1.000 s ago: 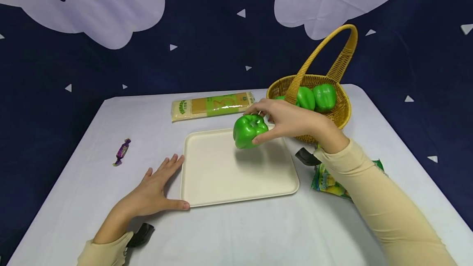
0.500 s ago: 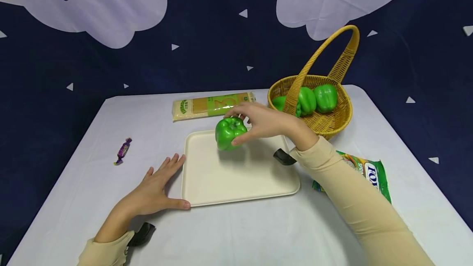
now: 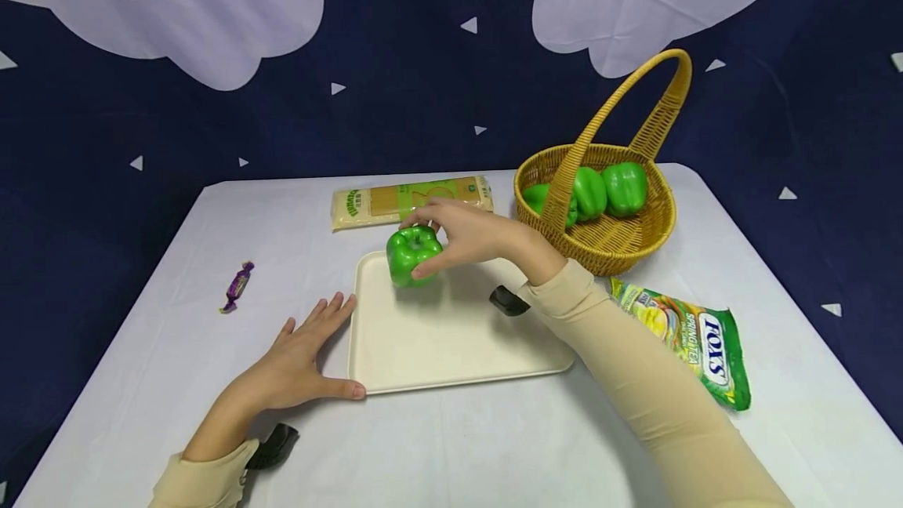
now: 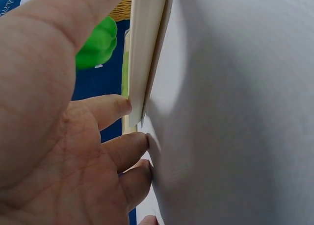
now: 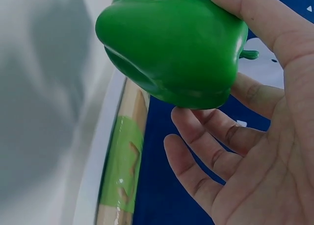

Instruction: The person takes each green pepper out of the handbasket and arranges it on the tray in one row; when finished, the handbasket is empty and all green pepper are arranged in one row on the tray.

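Observation:
My right hand grips a green bell pepper between thumb and fingers, over the far left part of a cream rectangular tray. In the right wrist view the bell pepper shows its stem toward the palm, above the tray's surface. At the tray's left side, my left hand lies with fingers spread, thumb at the near left corner and fingertips by the left rim. The left wrist view shows those straight fingers beside the tray's edge.
A wicker basket with several green peppers stands at the back right, its tall handle upright. A green Fox's candy bag lies right of the tray. Behind it is a noodle packet; a purple wrapped candy lies left.
My right hand has carried the bell pepper leftward across the tray, away from the basket. The candy bag, earlier covered by the right arm, shows more now. The left hand stays put.

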Demonstrator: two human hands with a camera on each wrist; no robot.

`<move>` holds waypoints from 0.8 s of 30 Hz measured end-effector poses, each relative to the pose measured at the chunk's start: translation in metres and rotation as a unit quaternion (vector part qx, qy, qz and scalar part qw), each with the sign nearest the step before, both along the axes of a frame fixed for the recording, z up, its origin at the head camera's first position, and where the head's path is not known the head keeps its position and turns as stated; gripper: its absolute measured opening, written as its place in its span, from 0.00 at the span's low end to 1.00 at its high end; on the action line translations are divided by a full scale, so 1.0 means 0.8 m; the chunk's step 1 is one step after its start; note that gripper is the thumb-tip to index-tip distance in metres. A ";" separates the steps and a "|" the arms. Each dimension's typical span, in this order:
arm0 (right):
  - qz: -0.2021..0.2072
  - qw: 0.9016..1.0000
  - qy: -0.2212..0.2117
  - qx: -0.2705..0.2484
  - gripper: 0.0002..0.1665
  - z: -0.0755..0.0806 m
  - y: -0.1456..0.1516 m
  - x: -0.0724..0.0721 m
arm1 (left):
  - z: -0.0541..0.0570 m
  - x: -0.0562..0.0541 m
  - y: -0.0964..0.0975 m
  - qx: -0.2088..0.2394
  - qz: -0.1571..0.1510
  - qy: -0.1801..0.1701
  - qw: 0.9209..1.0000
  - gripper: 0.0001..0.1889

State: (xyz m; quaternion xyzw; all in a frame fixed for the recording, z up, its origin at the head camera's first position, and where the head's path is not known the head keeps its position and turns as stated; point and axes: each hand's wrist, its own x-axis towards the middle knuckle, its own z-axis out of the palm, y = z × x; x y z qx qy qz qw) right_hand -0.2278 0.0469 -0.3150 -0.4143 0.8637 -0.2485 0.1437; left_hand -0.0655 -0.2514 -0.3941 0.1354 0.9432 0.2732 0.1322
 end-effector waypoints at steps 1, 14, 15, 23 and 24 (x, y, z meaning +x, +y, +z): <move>0.000 1.000 -0.003 -0.003 0.46 -0.001 -0.003 -0.001 | 0.001 0.000 0.000 0.000 0.000 -0.002 1.000 0.72; -0.002 1.000 -0.029 -0.005 0.46 -0.013 -0.030 -0.006 | 0.002 0.000 0.002 0.000 -0.002 -0.003 1.000 0.72; -0.002 1.000 -0.028 -0.005 0.46 -0.013 -0.032 -0.006 | 0.002 0.000 0.001 0.000 -0.001 -0.003 1.000 0.72; -0.007 0.999 -0.036 -0.018 0.46 -0.021 -0.041 -0.007 | 0.001 -0.001 0.001 -0.001 0.002 -0.004 1.000 0.72; -0.008 0.999 -0.039 -0.020 0.46 -0.023 -0.041 -0.007 | 0.000 -0.001 0.001 -0.001 0.002 -0.005 1.000 0.72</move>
